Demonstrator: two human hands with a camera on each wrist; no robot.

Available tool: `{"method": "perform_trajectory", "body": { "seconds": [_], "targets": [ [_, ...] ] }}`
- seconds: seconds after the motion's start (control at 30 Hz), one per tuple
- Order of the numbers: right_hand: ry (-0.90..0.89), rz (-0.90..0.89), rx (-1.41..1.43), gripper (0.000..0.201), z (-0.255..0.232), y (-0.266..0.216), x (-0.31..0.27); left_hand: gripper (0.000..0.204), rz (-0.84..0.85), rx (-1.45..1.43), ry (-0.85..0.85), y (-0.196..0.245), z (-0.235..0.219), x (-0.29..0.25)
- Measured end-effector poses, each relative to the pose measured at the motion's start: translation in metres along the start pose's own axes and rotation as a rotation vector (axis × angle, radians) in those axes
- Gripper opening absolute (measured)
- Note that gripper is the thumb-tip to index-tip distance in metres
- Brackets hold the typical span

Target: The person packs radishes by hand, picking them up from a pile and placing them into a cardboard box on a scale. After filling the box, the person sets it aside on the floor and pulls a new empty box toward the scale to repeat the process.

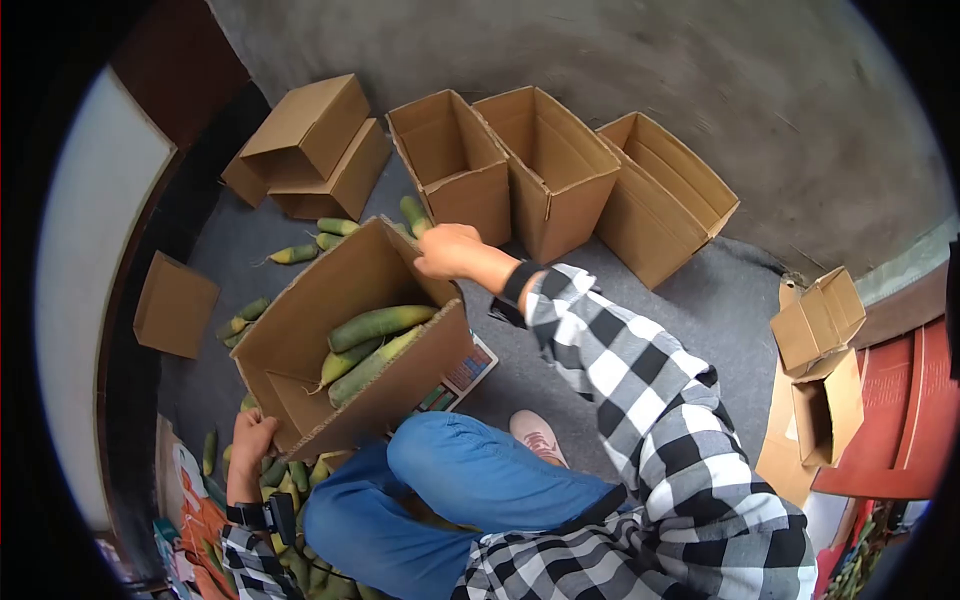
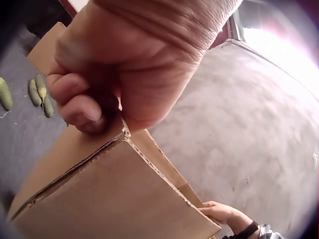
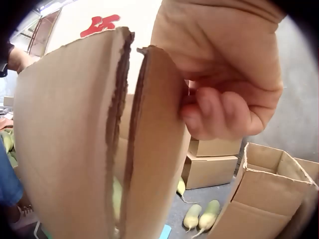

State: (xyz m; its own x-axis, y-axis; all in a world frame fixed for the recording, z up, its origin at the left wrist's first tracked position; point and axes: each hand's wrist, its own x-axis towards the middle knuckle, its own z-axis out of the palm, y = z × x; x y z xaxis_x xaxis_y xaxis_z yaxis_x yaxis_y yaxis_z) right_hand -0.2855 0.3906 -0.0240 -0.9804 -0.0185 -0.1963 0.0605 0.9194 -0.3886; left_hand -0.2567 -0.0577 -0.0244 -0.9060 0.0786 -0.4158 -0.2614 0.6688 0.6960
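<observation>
An open cardboard box [image 1: 310,290] stands tilted in front of the person's knees, with several green radishes [image 1: 380,325] lying inside. My left hand [image 1: 255,435] grips the box's rim at its near left corner; in the left wrist view its fingers [image 2: 82,109] curl over the cardboard edge. At the far right corner, my right hand [image 1: 452,250] holds the rim, fingers [image 3: 214,112] bent against the outside wall in the right wrist view. Just beyond that hand, one green radish [image 1: 413,214] shows on the floor.
Three open boxes [image 1: 580,235] stand by the wall, with more boxes [image 1: 310,130] stacked at back left. Loose radishes [image 1: 335,228] lie on the floor behind the held box. A radish pile [image 1: 290,490] sits at lower left. Cut cardboard [image 1: 820,320] is at right.
</observation>
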Motion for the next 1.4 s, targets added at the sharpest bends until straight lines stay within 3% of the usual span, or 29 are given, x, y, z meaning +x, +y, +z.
{"method": "perform_trajectory", "body": {
  "seconds": [0.07,0.13,0.3,0.33,0.4,0.43,0.47,0.5,0.53,0.6,0.63,0.7,0.8,0.83,0.87,0.9,0.93,0.97,1.0,1.03,1.07,1.13,1.17,1.2,1.23,1.3,1.33,1.4],
  "targets": [
    [0.075,-0.029,0.036,0.035,0.010,0.032,-0.024,0.013,0.013,0.017,0.002,0.031,0.010,-0.019],
    [0.130,-0.013,0.054,0.034,0.003,0.065,-0.069,0.014,0.134,0.051,-0.092,0.066,0.020,-0.032],
    [0.216,0.239,0.150,0.040,-0.017,0.147,-0.219,0.020,0.378,0.279,-0.295,0.170,0.092,-0.053],
    [0.270,0.297,0.198,0.040,-0.012,0.162,-0.254,0.023,0.338,0.380,-0.333,0.202,0.115,-0.071],
    [0.343,0.447,0.271,0.039,0.006,0.189,-0.324,0.020,0.547,0.458,-0.422,0.204,0.172,-0.066],
    [0.319,0.579,0.271,0.038,0.026,0.213,-0.358,0.022,0.511,0.491,-0.478,0.213,0.203,-0.075],
    [0.367,0.622,0.257,0.038,0.048,0.235,-0.395,0.022,0.661,0.536,-0.439,0.197,0.243,-0.066],
    [0.409,0.686,0.232,0.037,0.056,0.240,-0.429,0.022,0.720,0.550,-0.463,0.190,0.282,-0.065],
    [0.464,0.757,0.239,0.036,0.071,0.252,-0.463,0.021,0.677,0.594,-0.466,0.186,0.321,-0.072],
    [0.515,0.878,0.155,0.034,0.100,0.281,-0.525,0.021,0.864,0.526,-0.558,0.181,0.372,-0.091],
    [0.390,1.008,-0.009,0.034,0.111,0.293,-0.550,0.023,0.904,0.489,-0.620,0.202,0.370,-0.113],
    [0.553,1.134,-0.045,0.036,0.139,0.338,-0.610,0.028,0.984,0.469,-0.742,0.245,0.331,-0.150],
    [0.294,1.432,-0.214,0.038,0.132,0.373,-0.679,0.027,1.093,0.443,-0.654,0.256,0.257,-0.155],
    [0.272,1.564,-0.206,0.038,0.104,0.346,-0.673,0.028,1.043,0.536,-0.625,0.257,0.229,-0.154],
    [0.172,1.633,-0.287,0.029,0.098,0.359,-0.683,0.026,1.005,0.593,-0.577,0.252,0.203,-0.153],
    [0.237,1.643,-0.390,0.019,0.098,0.382,-0.693,0.023,0.942,0.644,-0.539,0.245,0.179,-0.153],
    [0.422,1.541,-0.551,0.021,0.064,0.356,-0.652,0.020,0.870,0.650,-0.488,0.232,0.161,-0.153],
    [0.595,1.335,-0.614,0.021,0.052,0.371,-0.632,0.018,0.793,0.652,-0.430,0.215,0.146,-0.154],
    [0.560,1.212,-0.511,0.019,0.011,0.345,-0.573,0.019,0.755,0.712,-0.386,0.196,0.134,-0.154],
    [0.764,0.897,-0.470,0.019,-0.003,0.330,-0.518,0.020,0.718,0.769,-0.338,0.177,0.123,-0.157],
    [0.844,0.688,-0.330,0.021,-0.020,0.302,-0.453,0.023,0.658,0.785,-0.330,0.161,0.113,-0.162],
    [0.754,0.378,-0.171,0.023,-0.035,0.250,-0.335,0.032,0.703,0.843,-0.181,0.116,0.103,-0.172],
    [0.820,0.155,-0.085,0.021,-0.030,0.233,-0.281,0.036,0.670,0.814,-0.157,0.096,0.101,-0.178],
    [0.726,0.061,-0.055,0.020,-0.033,0.215,-0.229,0.041,0.636,0.783,-0.134,0.079,0.100,-0.183],
    [0.740,-0.057,-0.073,0.022,-0.024,0.212,-0.178,0.046,0.658,0.871,-0.089,0.067,0.102,-0.188],
    [0.764,-0.081,-0.240,0.034,-0.008,0.211,-0.092,0.045,0.707,0.914,0.017,0.049,0.109,-0.192],
    [0.690,0.018,-0.297,0.042,-0.003,0.212,-0.057,0.044,0.770,0.963,0.120,0.042,0.110,-0.193],
    [0.550,0.235,-0.281,0.053,0.000,0.214,-0.009,0.044,0.821,0.900,0.131,0.038,0.100,-0.193]
  ]
}}
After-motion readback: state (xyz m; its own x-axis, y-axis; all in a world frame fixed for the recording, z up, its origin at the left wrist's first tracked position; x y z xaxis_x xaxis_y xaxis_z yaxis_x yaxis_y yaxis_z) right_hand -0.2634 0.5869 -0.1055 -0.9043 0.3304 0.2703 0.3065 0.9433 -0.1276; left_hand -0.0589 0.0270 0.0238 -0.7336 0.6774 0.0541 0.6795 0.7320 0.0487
